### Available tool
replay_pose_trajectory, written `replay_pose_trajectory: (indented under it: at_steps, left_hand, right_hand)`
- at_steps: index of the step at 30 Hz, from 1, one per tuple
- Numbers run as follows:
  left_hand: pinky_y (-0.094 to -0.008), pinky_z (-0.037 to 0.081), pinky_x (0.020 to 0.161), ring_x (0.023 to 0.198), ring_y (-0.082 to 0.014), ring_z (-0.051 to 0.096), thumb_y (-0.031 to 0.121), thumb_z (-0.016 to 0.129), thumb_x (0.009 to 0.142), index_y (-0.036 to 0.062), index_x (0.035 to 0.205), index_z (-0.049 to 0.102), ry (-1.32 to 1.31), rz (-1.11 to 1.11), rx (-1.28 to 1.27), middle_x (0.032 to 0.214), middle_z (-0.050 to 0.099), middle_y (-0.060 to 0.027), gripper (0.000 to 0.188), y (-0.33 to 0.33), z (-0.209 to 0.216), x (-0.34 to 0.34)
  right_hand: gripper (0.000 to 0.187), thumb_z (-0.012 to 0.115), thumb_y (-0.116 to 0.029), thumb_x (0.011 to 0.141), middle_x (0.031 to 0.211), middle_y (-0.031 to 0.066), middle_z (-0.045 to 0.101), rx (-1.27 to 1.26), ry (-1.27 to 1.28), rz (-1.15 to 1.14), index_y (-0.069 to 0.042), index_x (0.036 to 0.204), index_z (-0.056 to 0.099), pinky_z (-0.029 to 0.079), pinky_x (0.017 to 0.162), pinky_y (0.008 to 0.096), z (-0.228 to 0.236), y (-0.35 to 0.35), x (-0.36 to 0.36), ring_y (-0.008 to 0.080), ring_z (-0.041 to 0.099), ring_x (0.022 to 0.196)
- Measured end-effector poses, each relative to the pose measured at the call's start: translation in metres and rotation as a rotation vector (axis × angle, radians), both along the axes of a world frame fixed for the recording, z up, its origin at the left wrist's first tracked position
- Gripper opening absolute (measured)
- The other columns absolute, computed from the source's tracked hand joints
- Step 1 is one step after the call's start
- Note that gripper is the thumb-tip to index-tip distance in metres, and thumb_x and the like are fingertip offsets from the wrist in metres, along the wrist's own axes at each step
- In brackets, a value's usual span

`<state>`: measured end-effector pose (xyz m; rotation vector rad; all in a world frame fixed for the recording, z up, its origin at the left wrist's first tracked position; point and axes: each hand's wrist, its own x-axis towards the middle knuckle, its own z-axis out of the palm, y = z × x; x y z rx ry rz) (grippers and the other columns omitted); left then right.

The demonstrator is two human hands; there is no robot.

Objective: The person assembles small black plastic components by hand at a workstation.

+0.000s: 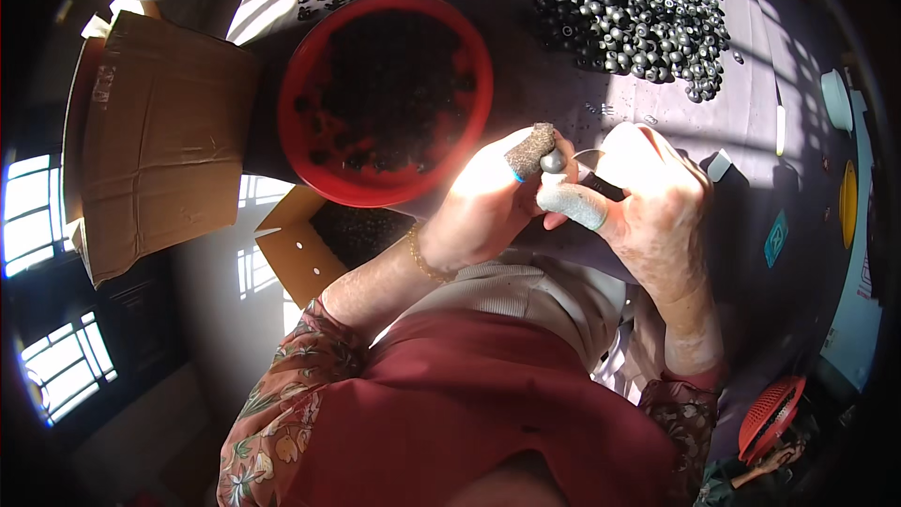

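In front of my body, both hands meet over the edge of the cloth-covered table. A small round grey piece [553,161], smooth and bead-like, is pinched in my left hand [483,211], whose thumb has a brown textured wrap. My right hand [652,197] is closed around a small knife [603,186] with a dark handle. Its curved metal blade shows beside the grey piece; whether the two touch, I cannot tell. Pale tape covers the right thumb. Bright sunlight washes out parts of both hands.
A red basin [293,99] with many dark pieces stands left of my hands. Farther back lies a heap of grey round pieces [638,19]. At the left is a cardboard box [164,131], with an open carton [286,249] below. A red basket [770,413] sits lower right.
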<state>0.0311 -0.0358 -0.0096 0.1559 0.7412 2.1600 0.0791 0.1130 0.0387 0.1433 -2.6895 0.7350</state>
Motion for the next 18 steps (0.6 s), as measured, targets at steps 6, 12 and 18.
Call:
replay_pose_trajectory:
  at_steps: [6,12,18]
  left_hand:
    - [-0.0245,0.038,0.056,0.065,-0.0124,0.048,0.016,0.045,0.09,0.002,0.095,0.051,0.002,0.021,-0.096,0.079,0.053,-0.0061,0.016,-0.004,0.0,0.001]
    - [-0.023,0.037,0.055,0.063,-0.0115,0.048,0.016,0.046,0.088,0.003,0.09,0.051,0.029,0.06,-0.071,0.076,0.053,-0.005,0.014,-0.005,0.001,0.004]
    - [-0.0223,0.038,0.054,0.062,-0.0107,0.047,0.015,0.046,0.088,0.0031,0.089,0.051,-0.026,0.03,-0.072,0.077,0.052,-0.0047,0.013,-0.002,0.0,0.005]
  right_hand:
    - [0.041,0.073,-0.04,0.067,0.06,0.0064,0.05,0.007,0.003,0.005,-0.004,0.06,0.053,0.041,0.049,0.035,0.003,-0.017,-0.006,0.0251,0.052,0.054]
    - [0.043,0.071,-0.04,0.07,0.06,0.0075,0.05,0.006,-0.003,0.002,-0.003,0.06,0.051,0.041,0.049,0.0352,0.0,-0.019,-0.006,0.0266,0.052,0.054]
    - [0.044,0.07,-0.042,0.07,0.06,0.0079,0.049,0.034,-0.031,-0.027,-0.003,0.061,0.051,0.041,0.049,0.0361,0.001,-0.019,-0.002,0.0274,0.052,0.054]
